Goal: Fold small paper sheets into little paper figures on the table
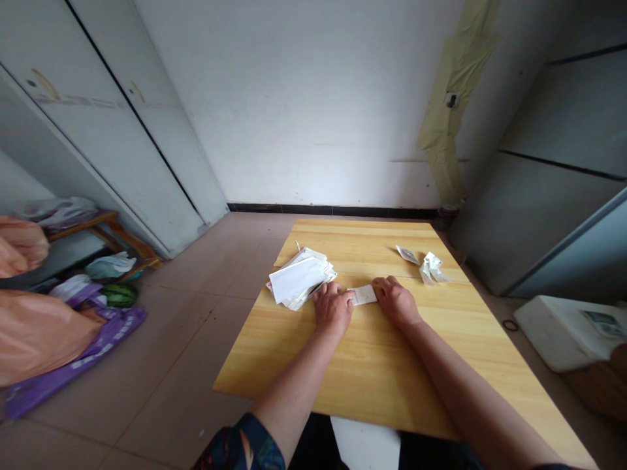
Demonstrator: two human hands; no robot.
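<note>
Both my hands rest on a light wooden table (372, 352) and press on a small white paper slip (364, 294) lying between them. My left hand (332, 307) has its fingers curled over the slip's left end. My right hand (394, 300) holds the slip's right end with fingers bent down. Just left of my left hand lies a loose stack of white papers (300, 278).
A folded paper piece (407, 254) and a crumpled white paper (432, 268) lie at the table's far right. Orange and purple bags (59, 333) and a low wooden stand (115, 235) sit on the floor at left. A white box (563, 329) is at right.
</note>
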